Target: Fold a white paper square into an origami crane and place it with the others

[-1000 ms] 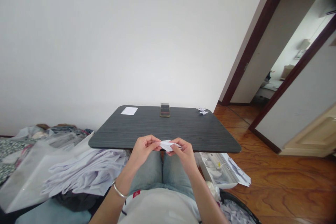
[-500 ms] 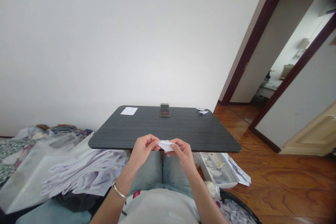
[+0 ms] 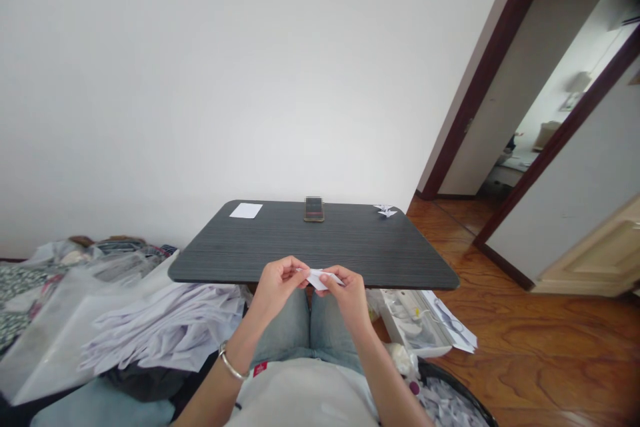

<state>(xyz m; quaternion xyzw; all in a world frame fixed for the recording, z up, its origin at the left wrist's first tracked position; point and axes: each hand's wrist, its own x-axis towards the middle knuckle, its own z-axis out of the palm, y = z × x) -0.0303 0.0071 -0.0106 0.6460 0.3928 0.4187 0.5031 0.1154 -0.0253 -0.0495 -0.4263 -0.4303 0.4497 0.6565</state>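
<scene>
Your left hand [image 3: 277,282] and right hand [image 3: 345,290] both pinching a small folded white paper [image 3: 320,277] between them, held over your lap just this side of the dark counter [image 3: 280,247], phone [image 3: 313,209] standing far beyond your fingertips, silver bangle [image 3: 233,365] on your left wrist

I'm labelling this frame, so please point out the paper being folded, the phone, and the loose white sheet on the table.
folded paper [image 3: 314,277], head view, on its white middle flap.
phone [image 3: 313,209], head view, on the middle of its screen.
white sheet [image 3: 246,211], head view, on its centre.
</scene>
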